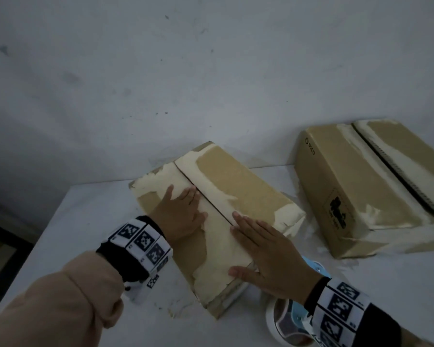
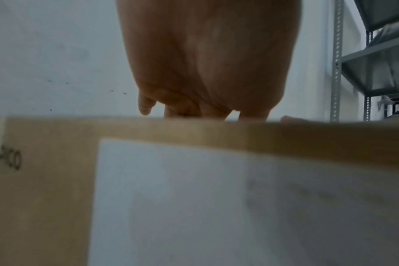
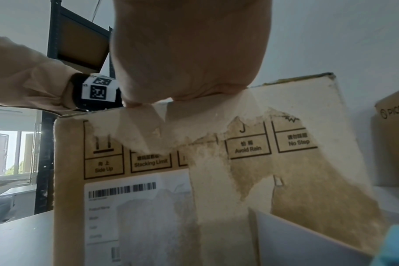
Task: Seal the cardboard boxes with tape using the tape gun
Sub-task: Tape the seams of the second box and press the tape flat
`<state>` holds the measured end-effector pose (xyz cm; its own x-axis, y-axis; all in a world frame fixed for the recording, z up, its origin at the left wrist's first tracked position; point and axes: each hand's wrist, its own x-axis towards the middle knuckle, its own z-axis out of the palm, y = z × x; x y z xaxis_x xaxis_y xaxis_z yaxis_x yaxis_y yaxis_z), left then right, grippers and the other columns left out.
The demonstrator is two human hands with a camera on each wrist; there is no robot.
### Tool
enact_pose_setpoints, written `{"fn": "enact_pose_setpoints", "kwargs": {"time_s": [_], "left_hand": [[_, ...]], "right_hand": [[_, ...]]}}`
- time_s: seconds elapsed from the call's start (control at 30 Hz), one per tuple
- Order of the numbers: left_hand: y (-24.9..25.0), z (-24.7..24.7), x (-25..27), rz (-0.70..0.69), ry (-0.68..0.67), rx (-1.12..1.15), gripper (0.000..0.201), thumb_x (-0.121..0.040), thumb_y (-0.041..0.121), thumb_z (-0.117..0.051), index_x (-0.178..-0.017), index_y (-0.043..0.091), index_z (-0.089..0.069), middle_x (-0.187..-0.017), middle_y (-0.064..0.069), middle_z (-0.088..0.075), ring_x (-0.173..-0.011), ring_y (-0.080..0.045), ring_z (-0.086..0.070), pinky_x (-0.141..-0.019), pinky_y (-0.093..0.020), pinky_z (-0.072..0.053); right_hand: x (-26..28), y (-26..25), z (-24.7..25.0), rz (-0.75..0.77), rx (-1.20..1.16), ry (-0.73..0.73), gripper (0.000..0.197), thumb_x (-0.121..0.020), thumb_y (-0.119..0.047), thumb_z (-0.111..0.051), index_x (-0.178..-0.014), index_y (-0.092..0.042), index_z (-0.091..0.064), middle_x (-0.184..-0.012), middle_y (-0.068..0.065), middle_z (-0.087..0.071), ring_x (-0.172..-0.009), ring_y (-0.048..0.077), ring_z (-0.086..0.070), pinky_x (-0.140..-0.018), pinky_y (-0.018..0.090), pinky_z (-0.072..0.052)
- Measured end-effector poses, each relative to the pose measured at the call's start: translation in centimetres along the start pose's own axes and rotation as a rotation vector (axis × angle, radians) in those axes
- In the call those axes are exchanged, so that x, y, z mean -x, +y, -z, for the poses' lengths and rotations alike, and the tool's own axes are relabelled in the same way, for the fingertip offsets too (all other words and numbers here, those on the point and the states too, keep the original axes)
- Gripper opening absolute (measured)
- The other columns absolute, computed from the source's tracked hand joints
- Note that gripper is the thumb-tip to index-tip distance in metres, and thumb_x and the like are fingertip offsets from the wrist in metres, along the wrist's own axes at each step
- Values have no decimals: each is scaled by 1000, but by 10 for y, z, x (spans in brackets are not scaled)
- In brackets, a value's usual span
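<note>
A worn cardboard box (image 1: 238, 186) with torn pale patches lies on the white table (image 1: 90, 216), its two top flaps meeting at a centre seam. My left hand (image 1: 183, 214) lies flat on the left flap with straight fingers. Flat on the right flap near the front edge rests my right hand (image 1: 263, 249). The blue tape gun (image 1: 293, 314) with its white tape roll stands on the table under my right wrist, held by nobody. In the right wrist view the box's front face (image 3: 171, 180) shows a barcode label; the palm (image 3: 189, 54) fills the top.
A second cardboard box (image 1: 356, 186) marked PICO sits at the back right, its top seam gaping. A scuffed white wall rises behind the table. Metal shelving (image 2: 376, 63) stands off to the side. The table's left edge drops to a dark floor.
</note>
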<state>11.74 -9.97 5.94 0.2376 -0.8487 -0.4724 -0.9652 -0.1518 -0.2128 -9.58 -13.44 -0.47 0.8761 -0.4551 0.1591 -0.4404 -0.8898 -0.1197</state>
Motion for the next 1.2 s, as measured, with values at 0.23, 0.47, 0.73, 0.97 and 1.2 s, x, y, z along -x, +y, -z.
{"fn": "enact_pose_setpoints", "kwargs": {"time_s": [0.23, 0.47, 0.73, 0.97, 1.2], "left_hand": [[17, -8, 22, -148, 47, 214, 57, -99, 40, -18, -149, 16, -3, -158, 1, 6, -145, -10, 4, -117, -41, 4], [-48, 13, -20, 102, 158, 295, 64, -97, 47, -24, -149, 17, -2, -158, 2, 6, -145, -12, 2, -117, -41, 2], [-71, 3, -61, 124, 111, 265, 69, -94, 50, -29, -149, 15, -5, -158, -2, 2, -146, -18, 0, -118, -46, -2], [-56, -5, -64, 216, 83, 129, 80, -88, 66, -9, -148, 15, 8, -157, 1, 14, -145, -12, 8, -118, -44, 0], [-26, -6, -27, 64, 19, 75, 79, -90, 62, -9, -148, 11, 5, -158, -3, 9, -145, -12, 6, -115, -50, 11]], "right_hand": [[-2, 2, -2, 19, -27, 4, 80, -90, -67, -14, -130, -8, -51, -137, 10, -50, -127, 25, -46, -103, 36, -24], [-4, 12, -3, 108, -42, -1, 74, -91, -65, -18, -134, -11, -46, -141, 7, -46, -130, 23, -43, -106, 33, -24], [-3, 16, -4, 156, -29, 26, 69, -92, -63, -19, -135, -15, -44, -143, 1, -44, -132, 17, -33, -108, 31, -22], [-5, 15, -4, 147, -54, 51, 71, -91, -64, -21, -131, -14, -51, -140, 1, -47, -130, 20, -41, -106, 33, -26], [-5, 11, -3, 112, -68, 48, 73, -91, -65, -19, -129, -13, -54, -137, 3, -51, -126, 22, -48, -105, 33, -26]]}}
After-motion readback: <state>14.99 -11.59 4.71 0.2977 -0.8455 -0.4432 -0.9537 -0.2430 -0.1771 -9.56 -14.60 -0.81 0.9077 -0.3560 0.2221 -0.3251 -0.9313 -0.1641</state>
